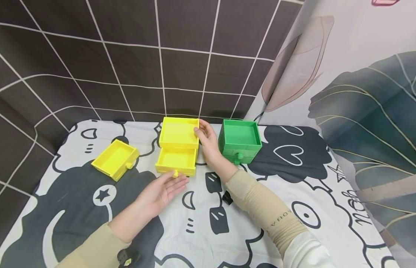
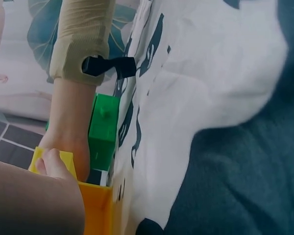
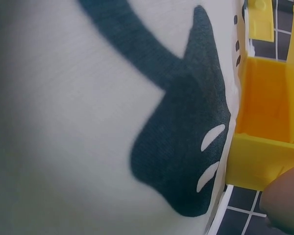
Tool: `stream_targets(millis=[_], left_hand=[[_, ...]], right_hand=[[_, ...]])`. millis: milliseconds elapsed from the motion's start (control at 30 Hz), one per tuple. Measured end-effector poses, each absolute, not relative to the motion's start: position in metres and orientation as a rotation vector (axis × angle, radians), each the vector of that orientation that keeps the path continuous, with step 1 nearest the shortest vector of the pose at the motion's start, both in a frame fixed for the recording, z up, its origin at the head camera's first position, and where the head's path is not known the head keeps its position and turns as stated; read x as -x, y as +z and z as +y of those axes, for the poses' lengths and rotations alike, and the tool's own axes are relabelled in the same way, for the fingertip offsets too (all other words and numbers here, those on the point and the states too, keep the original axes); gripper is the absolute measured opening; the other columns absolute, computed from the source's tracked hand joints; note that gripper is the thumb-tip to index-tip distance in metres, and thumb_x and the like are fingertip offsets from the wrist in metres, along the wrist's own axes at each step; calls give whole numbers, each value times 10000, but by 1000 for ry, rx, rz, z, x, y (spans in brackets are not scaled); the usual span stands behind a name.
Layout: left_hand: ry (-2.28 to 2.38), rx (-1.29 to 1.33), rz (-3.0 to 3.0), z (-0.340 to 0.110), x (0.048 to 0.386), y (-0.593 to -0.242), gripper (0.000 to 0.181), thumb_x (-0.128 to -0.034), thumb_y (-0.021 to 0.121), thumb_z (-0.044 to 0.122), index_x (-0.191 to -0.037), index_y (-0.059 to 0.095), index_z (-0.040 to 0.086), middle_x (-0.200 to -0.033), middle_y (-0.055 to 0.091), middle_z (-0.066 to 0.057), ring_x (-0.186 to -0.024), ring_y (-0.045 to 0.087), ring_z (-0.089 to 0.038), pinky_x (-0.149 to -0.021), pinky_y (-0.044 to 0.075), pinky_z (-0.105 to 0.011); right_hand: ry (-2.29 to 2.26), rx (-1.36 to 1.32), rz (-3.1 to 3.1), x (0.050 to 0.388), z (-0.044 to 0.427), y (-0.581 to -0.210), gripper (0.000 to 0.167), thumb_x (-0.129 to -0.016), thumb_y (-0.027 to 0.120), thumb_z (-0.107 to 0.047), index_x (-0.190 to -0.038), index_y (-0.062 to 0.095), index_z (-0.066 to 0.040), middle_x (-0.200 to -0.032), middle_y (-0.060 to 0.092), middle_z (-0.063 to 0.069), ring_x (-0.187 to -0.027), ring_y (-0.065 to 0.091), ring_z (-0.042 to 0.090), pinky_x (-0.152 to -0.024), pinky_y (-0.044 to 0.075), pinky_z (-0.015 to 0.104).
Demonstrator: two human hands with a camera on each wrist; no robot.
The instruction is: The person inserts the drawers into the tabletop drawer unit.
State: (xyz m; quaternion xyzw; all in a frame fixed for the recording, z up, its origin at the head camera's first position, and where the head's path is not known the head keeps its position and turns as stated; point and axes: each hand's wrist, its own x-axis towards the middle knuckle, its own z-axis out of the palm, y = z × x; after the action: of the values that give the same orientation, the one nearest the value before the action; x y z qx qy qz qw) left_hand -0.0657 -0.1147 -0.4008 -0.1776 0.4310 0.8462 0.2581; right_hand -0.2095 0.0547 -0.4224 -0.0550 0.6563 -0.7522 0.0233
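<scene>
A small yellow drawer cabinet (image 1: 178,130) stands at the back middle of the cloth, its lower drawer (image 1: 177,159) pulled out toward me. My right hand (image 1: 209,145) grips the cabinet's right side, thumb at the upper front corner and fingers round the side, partly hidden. Palm up, my left hand (image 1: 165,191) is at the front of the lower drawer with its fingers extended by the round knob (image 1: 175,173). The right wrist view looks into this drawer's hollow inside (image 3: 264,98). A separate yellow drawer (image 1: 116,158) lies to the left, its knob facing right.
Right of the yellow cabinet stands a green drawer cabinet (image 1: 240,139) with knobs on its front. A patterned black and white cloth (image 1: 201,249) covers the surface. Behind rises a dark gridded wall covering (image 1: 184,70), with a printed curtain (image 1: 372,96) at the right.
</scene>
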Motion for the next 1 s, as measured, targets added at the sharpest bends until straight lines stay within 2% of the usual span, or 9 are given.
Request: stream_targets(millis=[333, 733, 1000], left_hand=[[2324, 494, 1182, -116, 69, -405, 178, -1140, 459, 213, -1238, 466, 64, -1064, 761, 3, -1000, 778, -83, -1021, 624, -231], [2308, 534, 1233, -112, 65, -402, 274, -1130, 490, 224, -1319, 498, 26, -1076, 786, 15, -1004, 779, -70, -1020, 623, -235], [2326, 506, 1222, -116, 69, -406, 242, -1135, 482, 216, -1295, 498, 35, -1037, 778, 18, -993, 781, -76, -1007, 629, -227]], right_hand=[[-2322, 159, 2048, 211, 55, -425, 487, -1092, 547, -135, -1552, 439, -21, -1561, 512, 175, -1437, 505, 308, -1292, 425, 444], [-2316, 171, 2047, 211, 54, -424, 490, -1088, 552, -128, -1551, 435, -19, -1553, 513, 184, -1420, 513, 315, -1283, 432, 454], [-2318, 180, 2068, 210, 54, -425, 487, -1086, 555, -157, -1545, 451, -31, -1539, 532, 162, -1403, 532, 283, -1260, 465, 399]])
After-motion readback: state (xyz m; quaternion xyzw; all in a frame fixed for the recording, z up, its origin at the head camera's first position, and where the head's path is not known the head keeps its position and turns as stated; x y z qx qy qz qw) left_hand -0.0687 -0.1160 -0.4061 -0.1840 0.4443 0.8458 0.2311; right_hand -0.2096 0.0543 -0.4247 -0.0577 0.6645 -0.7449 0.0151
